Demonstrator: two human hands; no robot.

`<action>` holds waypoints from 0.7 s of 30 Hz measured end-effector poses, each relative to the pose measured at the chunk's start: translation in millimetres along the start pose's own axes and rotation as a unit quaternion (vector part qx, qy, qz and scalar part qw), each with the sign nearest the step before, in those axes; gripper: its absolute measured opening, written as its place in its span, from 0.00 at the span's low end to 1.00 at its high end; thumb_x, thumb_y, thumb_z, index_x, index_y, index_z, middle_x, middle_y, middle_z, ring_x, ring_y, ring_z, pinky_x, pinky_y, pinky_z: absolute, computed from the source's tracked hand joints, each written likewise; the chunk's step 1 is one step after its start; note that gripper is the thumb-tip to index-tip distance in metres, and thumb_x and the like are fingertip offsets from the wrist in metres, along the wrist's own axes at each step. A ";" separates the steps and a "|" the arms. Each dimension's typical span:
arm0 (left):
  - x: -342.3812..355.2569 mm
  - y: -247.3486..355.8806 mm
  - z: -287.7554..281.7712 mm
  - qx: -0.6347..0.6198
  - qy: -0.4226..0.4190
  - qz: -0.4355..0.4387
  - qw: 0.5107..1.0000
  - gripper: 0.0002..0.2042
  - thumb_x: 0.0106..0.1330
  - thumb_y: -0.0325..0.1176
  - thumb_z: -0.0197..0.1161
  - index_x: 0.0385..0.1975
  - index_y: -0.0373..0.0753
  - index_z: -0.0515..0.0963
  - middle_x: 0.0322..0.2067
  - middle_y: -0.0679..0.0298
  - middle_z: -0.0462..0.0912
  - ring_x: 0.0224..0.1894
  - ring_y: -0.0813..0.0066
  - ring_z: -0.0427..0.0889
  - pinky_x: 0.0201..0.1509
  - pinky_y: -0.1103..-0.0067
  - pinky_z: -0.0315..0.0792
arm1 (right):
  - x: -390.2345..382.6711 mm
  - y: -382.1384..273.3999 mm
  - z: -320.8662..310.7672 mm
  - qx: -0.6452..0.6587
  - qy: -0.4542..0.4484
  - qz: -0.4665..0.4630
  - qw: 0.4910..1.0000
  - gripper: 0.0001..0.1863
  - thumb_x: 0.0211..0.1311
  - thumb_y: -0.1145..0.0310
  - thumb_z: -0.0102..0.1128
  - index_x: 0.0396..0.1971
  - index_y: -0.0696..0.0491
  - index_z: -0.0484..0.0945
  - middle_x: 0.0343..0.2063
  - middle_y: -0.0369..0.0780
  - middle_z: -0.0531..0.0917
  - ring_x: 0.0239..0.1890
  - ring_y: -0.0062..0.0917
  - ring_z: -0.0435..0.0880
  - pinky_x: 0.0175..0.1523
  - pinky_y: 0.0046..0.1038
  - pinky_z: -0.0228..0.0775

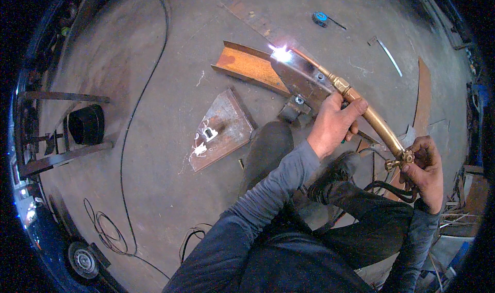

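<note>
A brass gas torch [380, 127] slants across the space before me, its copper tip pointing away to the far left. At that tip a bright white-violet flame [281, 54] glares against the far corner of a dark steel plate [299, 75], hiding the corner itself. The fingers and thumb of my left hand [336, 118] are closed round the torch just behind its neck. My right hand [424, 172] grips the rear end, with thumb and fingers at the brass valve knobs [401, 161]. Dark hoses [394, 191] run from that end down past my legs.
Rusty channel steel [247, 68] lies beyond the plate, by a dark metal block [294, 110]. A steel wedge-shaped piece [221, 128] rests left of my knee. Farther out are a blue tape measure [320, 19], a long cable [146, 86], a metal frame [67, 161] and a vehicle wheel [83, 260].
</note>
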State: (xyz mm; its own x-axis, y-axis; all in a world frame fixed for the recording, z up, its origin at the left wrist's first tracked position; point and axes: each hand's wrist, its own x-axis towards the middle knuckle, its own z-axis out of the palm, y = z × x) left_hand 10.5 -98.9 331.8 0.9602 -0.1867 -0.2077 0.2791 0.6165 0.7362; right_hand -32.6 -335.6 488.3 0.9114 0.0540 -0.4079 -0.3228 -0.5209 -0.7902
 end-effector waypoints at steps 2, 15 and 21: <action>0.0 0.4 -1.1 0.003 -0.003 -0.004 1.000 0.22 0.74 0.53 0.67 0.42 0.37 0.75 0.25 0.68 0.76 0.21 0.83 0.74 0.19 0.82 0.66 | 0.5 1.5 0.3 -0.003 0.005 -0.003 1.000 0.20 0.53 0.78 0.72 0.45 0.51 0.75 0.39 0.32 0.76 0.42 0.18 0.75 0.49 0.23 0.69; -0.3 3.1 -1.0 0.005 0.003 -0.006 1.000 0.20 0.75 0.49 0.66 0.42 0.36 0.75 0.25 0.68 0.76 0.20 0.82 0.73 0.18 0.81 0.65 | 2.0 0.9 -0.2 0.001 0.000 -0.010 1.000 0.20 0.54 0.78 0.73 0.45 0.53 0.75 0.40 0.33 0.76 0.42 0.19 0.76 0.48 0.22 0.70; 0.0 4.7 -3.0 0.000 0.000 -0.025 1.000 0.19 0.74 0.46 0.67 0.44 0.35 0.75 0.29 0.66 0.78 0.21 0.83 0.75 0.18 0.82 0.66 | 1.4 -4.8 1.4 0.009 -0.006 0.006 1.000 0.20 0.54 0.79 0.72 0.45 0.53 0.75 0.40 0.33 0.77 0.42 0.19 0.78 0.49 0.23 0.71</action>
State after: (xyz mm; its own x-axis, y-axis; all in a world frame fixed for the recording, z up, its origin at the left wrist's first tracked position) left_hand 11.8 -93.7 333.3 0.9448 -0.2175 -0.2450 0.3274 0.6056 0.7253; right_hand -30.2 -331.8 490.9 0.9044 0.0579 -0.4227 -0.3383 -0.5066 -0.7930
